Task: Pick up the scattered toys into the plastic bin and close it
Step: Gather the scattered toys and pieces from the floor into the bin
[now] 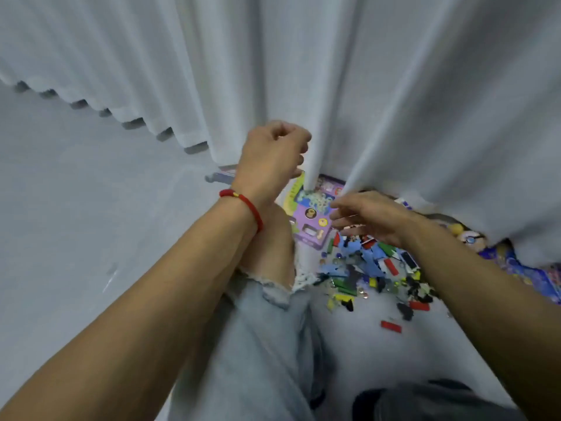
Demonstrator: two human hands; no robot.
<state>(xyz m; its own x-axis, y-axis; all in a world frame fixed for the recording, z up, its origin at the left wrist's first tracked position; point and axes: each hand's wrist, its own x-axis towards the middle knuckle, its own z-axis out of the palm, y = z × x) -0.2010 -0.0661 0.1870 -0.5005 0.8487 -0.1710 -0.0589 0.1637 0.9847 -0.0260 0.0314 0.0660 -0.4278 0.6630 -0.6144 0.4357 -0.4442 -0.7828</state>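
Observation:
A pile of small coloured building bricks (372,270) lies scattered on the grey floor at the foot of a white curtain (394,101). A purple toy box (312,221) sits partly under the curtain hem. A lone red brick (391,326) lies nearer to me. My left hand (273,156), with a red bracelet on the wrist, is curled round a fold of the curtain above the box. My right hand (368,214) hovers over the bricks with fingers loosely straight, its fingertips near the curtain's edge. No plastic bin is in view.
A doll's head (470,238) and a blue printed package (525,270) peek out under the curtain at the right. My knee in torn pale jeans (270,299) is bent in front of me. Bare grey floor (76,223) stretches to the left.

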